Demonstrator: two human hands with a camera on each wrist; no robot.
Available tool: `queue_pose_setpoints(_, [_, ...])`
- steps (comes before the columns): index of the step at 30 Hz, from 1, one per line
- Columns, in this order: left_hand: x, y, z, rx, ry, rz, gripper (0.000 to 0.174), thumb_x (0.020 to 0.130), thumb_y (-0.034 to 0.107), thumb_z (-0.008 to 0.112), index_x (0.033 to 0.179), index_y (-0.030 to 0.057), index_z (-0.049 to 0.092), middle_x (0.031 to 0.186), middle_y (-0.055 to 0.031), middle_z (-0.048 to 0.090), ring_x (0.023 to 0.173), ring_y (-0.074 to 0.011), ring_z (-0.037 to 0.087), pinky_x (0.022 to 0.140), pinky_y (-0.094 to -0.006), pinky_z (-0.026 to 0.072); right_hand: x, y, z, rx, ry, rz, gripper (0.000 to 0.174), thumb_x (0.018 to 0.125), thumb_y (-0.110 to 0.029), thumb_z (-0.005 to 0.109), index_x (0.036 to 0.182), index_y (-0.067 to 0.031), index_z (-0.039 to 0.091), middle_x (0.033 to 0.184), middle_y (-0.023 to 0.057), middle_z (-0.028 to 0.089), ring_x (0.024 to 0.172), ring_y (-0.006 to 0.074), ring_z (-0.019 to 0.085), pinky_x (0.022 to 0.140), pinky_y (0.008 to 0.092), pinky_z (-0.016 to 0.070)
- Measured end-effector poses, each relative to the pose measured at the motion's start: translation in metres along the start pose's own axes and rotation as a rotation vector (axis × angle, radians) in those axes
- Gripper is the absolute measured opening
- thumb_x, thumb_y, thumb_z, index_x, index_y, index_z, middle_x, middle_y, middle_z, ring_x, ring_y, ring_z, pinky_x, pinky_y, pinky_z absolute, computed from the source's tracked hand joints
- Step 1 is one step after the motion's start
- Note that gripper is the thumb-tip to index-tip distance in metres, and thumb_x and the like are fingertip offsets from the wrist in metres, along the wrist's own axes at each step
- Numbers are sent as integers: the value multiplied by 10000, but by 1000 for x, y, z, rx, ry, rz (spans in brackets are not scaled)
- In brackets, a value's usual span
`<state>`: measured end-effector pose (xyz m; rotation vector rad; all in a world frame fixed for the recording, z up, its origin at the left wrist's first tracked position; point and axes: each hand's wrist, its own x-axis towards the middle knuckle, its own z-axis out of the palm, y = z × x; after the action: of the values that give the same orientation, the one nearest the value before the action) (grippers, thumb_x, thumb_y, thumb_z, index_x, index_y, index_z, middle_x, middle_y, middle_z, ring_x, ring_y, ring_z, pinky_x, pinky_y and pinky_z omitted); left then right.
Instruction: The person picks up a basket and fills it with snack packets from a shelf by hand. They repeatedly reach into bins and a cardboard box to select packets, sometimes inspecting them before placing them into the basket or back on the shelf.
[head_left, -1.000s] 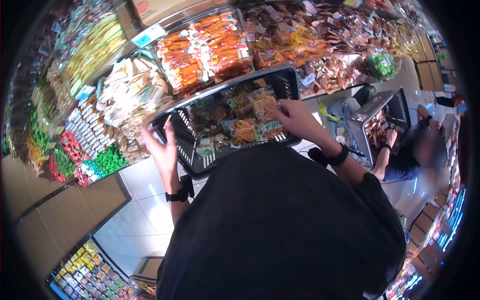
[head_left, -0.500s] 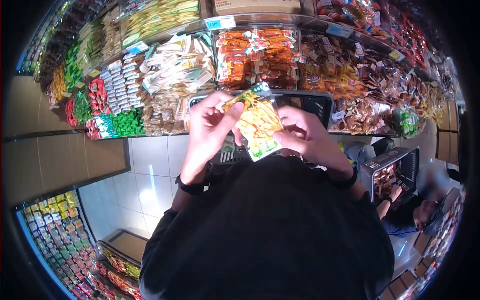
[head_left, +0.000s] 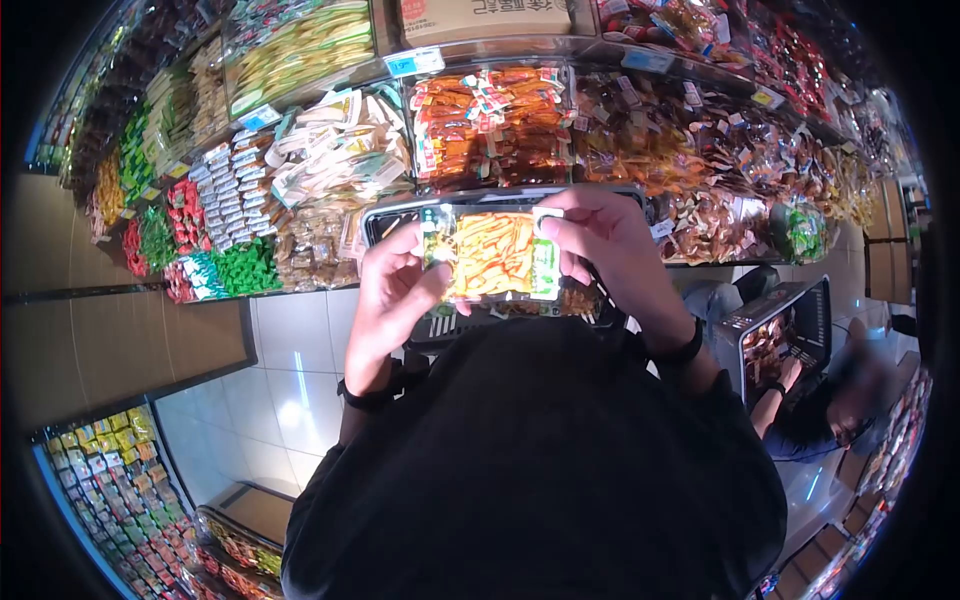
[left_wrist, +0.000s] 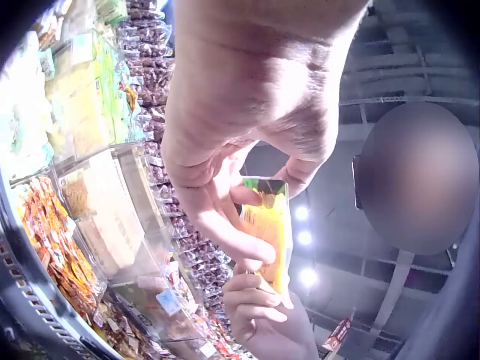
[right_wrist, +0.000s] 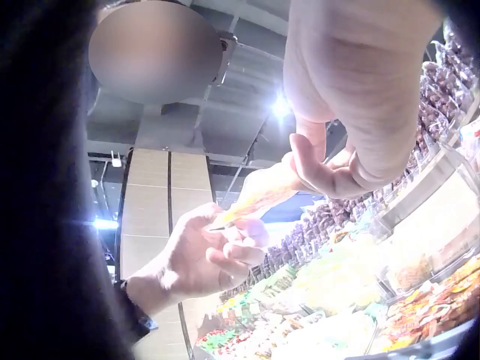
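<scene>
While pinching, with bare left hand (head_left: 390,298), the left end of a flat plastic packet of orange-yellow strips (head_left: 495,255), and with bare right hand (head_left: 610,245) the right, could drop it into the black slotted plastic basket (head_left: 428,330) below by loosening either pinch.

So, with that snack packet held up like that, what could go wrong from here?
Perhaps two things. The packet is held only near its ends, by the left hand and the right hand, so if one grip slipped, it could swing or drop, maybe toward the basket below. And neither hand holds that basket; I can't see what supports it, so a knock might shift it.
</scene>
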<state>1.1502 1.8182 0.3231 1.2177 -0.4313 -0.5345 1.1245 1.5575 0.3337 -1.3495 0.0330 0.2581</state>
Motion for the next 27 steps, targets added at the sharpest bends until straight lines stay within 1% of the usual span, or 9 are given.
queue_pose_setpoints(1, [2, -1, 9, 0, -10, -6, 218, 929, -59, 546, 1143, -52, 504, 1154, -204, 612, 953, -245, 691, 691, -341, 609, 1, 0, -4, 6, -25, 13, 192, 962, -122, 659, 1076, 32, 674, 724, -2, 611, 555, 40, 515, 493, 217, 362])
queue_pose_setpoints(2, [7, -3, 26, 124, 158, 236, 350, 899, -12, 614, 1212, -22, 457, 1257, -219, 541, 1079, -274, 630, 767, -370, 595, 2, -1, -8, 12, -48, 26, 184, 960, -117, 660, 1060, 37, 679, 694, -5, 598, 525, 42, 504, 482, 218, 356])
queue_pose_setpoints(4, [6, -12, 22, 498, 310, 504, 781, 783, 183, 810, 1372, 81, 307, 1499, -252, 298, 1347, -351, 421, 999, -492, 487, 4, -4, -9, 52, -29, 26, 155, 949, -102, 663, 1035, 26, 676, 685, -16, 583, 505, 38, 485, 464, 217, 346])
queue_pose_setpoints(7, [2, 16, 35, 1315, 263, 549, 714, 699, 421, 881, 1227, 63, 562, 1470, -181, 446, 1332, -396, 432, 1138, -557, 252, 7, -7, -11, 89, -25, 37, 108, 938, -95, 674, 974, 6, 672, 659, -31, 558, 488, 32, 476, 447, 212, 337])
queue_pose_setpoints(9, [1, 16, 40, 1639, 188, 500, 495, 771, 350, 818, 1148, 66, 668, 1374, -66, 583, 1312, -293, 475, 1131, -509, 200, 7, -9, -11, 84, -108, 62, 143, 961, -128, 652, 1006, 8, 658, 691, 2, 580, 502, 52, 500, 449, 216, 346])
queue_pose_setpoints(11, [0, 14, 32, 1568, 85, 482, 342, 823, 201, 791, 1097, 36, 669, 1232, -96, 661, 1157, -282, 606, 1022, -478, 366, 5, -14, -4, 122, -111, 80, 169, 966, -137, 652, 1027, 20, 653, 742, 30, 601, 542, 65, 531, 470, 223, 383])
queue_pose_setpoints(14, [-2, -5, 42, 614, 447, 183, 165, 908, 3, 718, 1048, -20, 634, 979, -133, 707, 887, -160, 706, 721, -309, 563, 6, -16, 3, 166, -116, 10, 218, 976, -132, 631, 1128, 16, 576, 871, 65, 598, 605, 82, 549, 487, 219, 411])
queue_pose_setpoints(15, [0, 9, 48, 279, 434, 46, 174, 938, 2, 682, 1089, -31, 601, 1018, -99, 702, 957, -127, 690, 833, -284, 562, 6, -16, 6, 106, -77, -46, 231, 973, -123, 630, 1153, 5, 558, 883, 56, 586, 610, 75, 536, 488, 212, 405])
queue_pose_setpoints(27, [3, 4, 50, 112, 215, 302, 513, 934, -120, 573, 1349, -1, 298, 1201, -214, 669, 1034, -207, 702, 819, -292, 576, 0, -19, 25, 69, -137, -147, 104, 947, -96, 680, 948, -40, 592, 818, 10, 623, 626, 28, 507, 512, 195, 380])
